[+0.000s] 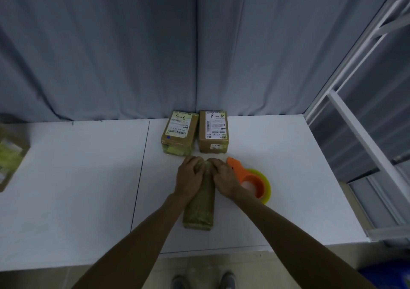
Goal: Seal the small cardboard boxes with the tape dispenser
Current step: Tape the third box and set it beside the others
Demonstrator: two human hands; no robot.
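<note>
Lying with its long axis from 6 to 12 o'clock, the cardboard box (199, 208) sits mid-table (77, 177). The left hand (188, 178) and right hand (224, 177) grip its far end, fingers curled over that edge, fingertips nearly meeting. The tape dispenser (255, 182) rests at 3 o'clock, just beside the right hand — judged the nearer one to take it. Two labelled boxes (179, 133) stand beyond at 12.

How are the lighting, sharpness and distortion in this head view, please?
Head view: dim, bluish light; the near box gripped by the left hand and right hand looks murky; the far box marked 4-3 is readable; wide-angle distortion bows the shelf frame; the left-edge box is blurred.
</note>
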